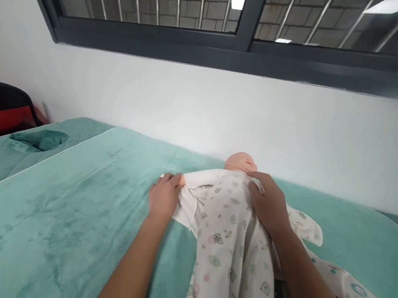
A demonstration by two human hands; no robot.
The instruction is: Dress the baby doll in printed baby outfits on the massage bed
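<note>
A baby doll (pixel 240 163) lies on its back on a teal blanket (pixel 84 189), head toward the wall. It wears a white sleepsuit (pixel 227 237) printed with small animals. My left hand (pixel 163 198) grips the suit's left sleeve edge near the doll's shoulder, fingers curled round the cloth. My right hand (pixel 267 203) rests on the doll's chest and right shoulder, fingers bent and pressing the fabric near the neck. The doll's arms and legs are hidden inside the suit.
A second patterned white garment (pixel 354 293) lies at the lower right. A white wall (pixel 203 111) rises just behind the bed under a dark-framed window (pixel 237 53). A black and red object (pixel 0 111) sits at the far left.
</note>
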